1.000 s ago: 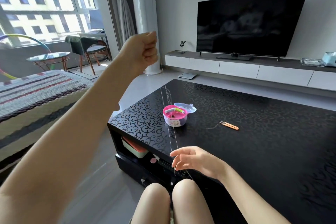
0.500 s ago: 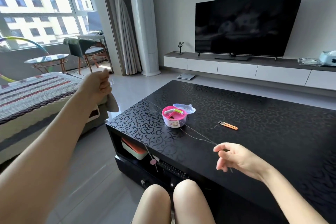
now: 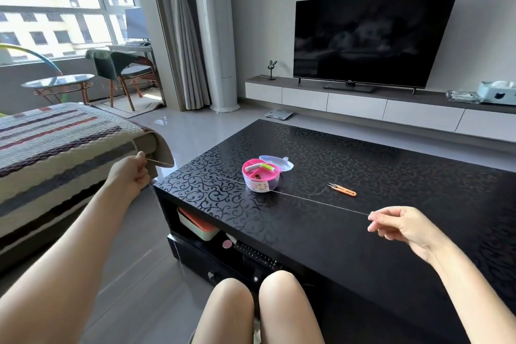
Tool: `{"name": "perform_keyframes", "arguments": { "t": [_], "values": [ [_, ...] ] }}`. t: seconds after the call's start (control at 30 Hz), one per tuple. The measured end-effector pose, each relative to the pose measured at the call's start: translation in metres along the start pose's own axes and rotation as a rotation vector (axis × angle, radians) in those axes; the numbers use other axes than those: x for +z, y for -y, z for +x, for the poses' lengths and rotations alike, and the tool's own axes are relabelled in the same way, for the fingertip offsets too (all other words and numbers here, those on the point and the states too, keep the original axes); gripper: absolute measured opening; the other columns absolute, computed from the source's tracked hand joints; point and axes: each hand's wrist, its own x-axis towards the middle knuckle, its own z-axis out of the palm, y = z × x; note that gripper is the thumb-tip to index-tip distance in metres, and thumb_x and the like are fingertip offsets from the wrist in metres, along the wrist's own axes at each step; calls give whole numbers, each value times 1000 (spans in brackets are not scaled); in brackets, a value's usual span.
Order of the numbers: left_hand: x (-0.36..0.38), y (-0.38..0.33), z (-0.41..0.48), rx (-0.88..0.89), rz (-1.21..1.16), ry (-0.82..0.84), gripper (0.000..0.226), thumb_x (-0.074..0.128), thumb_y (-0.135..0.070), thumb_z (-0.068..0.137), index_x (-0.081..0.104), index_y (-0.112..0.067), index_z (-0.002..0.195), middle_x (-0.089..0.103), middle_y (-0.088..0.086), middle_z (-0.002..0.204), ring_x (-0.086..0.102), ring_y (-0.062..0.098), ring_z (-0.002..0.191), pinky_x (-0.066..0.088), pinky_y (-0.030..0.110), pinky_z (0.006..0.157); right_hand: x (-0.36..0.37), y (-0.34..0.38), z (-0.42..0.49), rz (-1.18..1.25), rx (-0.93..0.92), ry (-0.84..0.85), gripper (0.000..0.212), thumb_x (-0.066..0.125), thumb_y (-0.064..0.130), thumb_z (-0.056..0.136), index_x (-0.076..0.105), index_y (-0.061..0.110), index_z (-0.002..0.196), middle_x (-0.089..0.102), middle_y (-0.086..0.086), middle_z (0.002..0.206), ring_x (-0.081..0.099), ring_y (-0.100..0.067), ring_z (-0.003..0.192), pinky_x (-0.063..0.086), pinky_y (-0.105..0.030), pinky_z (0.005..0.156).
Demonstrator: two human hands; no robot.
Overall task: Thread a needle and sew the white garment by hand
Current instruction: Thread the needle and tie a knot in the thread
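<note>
One taut thread (image 3: 321, 201) — left hand (image 3: 131, 173) grips it beyond the table's (image 3: 391, 165) left edge (over floor (image 3: 134, 274)), right hand (image 3: 399, 226) pinches it above the near side.

The black table (image 3: 391, 176) bears a pink sewing box (image 3: 259, 177), seemingly its lid (image 3: 280, 162), orange snips (image 3: 345, 190).

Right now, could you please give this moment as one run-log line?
left hand: grips thread | right hand: pinches thread | thread: taut above table | sewing box: open
</note>
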Motion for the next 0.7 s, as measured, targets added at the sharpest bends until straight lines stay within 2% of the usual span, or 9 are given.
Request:
{"name": "perform_keyframes", "arguments": {
  "t": [0.1, 0.2, 0.27, 0.33, 0.4, 0.47, 0.53, 0.6, 0.7],
  "values": [
    [-10, 8, 4, 3, 51, -33, 36, 35, -10, 103, 33, -16, 68, 27, -7, 36, 19, 2, 24, 12, 13, 31, -7, 5, 1, 171, 20, -20, 21, 74, 19, 60, 70, 2, 72, 70, -16, 71, 59, -11, 52, 48, -20, 48],
    [-10, 16, 5, 14, 107, -51, 38, 38, -10, 102, 32, -15, 66, 27, -5, 43, 19, 2, 25, 12, 12, 32, -6, 10, 8, 452, 9, -109, 19, 72, 18, 65, 64, 6, 78, 70, -7, 65, 61, -7, 49, 48, -18, 43],
    [-8, 24, 5, 7, 151, -27, 38, 36, -11, 103, 33, -14, 65, 26, -8, 35, 19, 2, 24, 11, 10, 33, 0, 18, 16, 646, 4, -125, 32, 81, 21, 58, 62, 13, 83, 74, -5, 75, 68, -10, 60, 56, -21, 53],
    [-7, 34, 8, -7, 200, -28, 35, 39, -12, 102, 38, -10, 67, 26, -4, 36, 19, 3, 23, 12, 8, 35, 11, 32, 22, 905, -36, -88, 51, 93, 22, 43, 61, 16, 82, 75, -10, 89, 73, -19, 77, 60, -34, 69],
    [-6, 44, 10, -5, 275, -65, 32, 44, -11, 100, 45, -8, 69, 26, 2, 46, 19, 4, 25, 14, 6, 36, 26, 51, 25, 1113, -63, -31, 15, 79, 20, 72, 66, 13, 73, 74, -13, 92, 73, -24, 83, 58, -43, 76],
    [-7, 53, 7, -6, 365, -108, 33, 47, -11, 99, 45, -8, 66, 26, 1, 44, 19, 6, 26, 14, 5, 36, 36, 69, 36, 1267, -66, 4, 40, 48, 20, 97, 67, 6, 65, 73, -13, 89, 73, -23, 81, 54, -48, 78],
    [-7, 60, -1, -8, 426, -156, 36, 48, -12, 99, 43, -8, 63, 27, 1, 43, 23, 11, 32, 15, 7, 34, 48, 88, 45, 1424, -42, 59, 38, 40, 20, 101, 58, 5, 71, 71, -10, 79, 72, -21, 72, 54, -52, 76],
    [-8, 63, -9, 7, 502, -221, 36, 48, -14, 99, 46, -8, 64, 28, 5, 54, 24, 16, 46, 18, 10, 34, 57, 103, 58, 1527, -5, 96, 33, 44, 22, 100, 53, 8, 72, 62, -4, 59, 65, -14, 54, 60, -40, 63],
    [-14, 65, -20, 2, 568, -346, 27, 49, -19, 99, 56, -3, 78, 34, 7, 59, 28, 20, 50, 26, 15, 35, 73, 120, 76, 1539, 103, 170, 29, 54, 28, 95, 51, 15, 69, 42, 5, 44, 41, -6, 36, 44, -17, 40]
  ]
}}
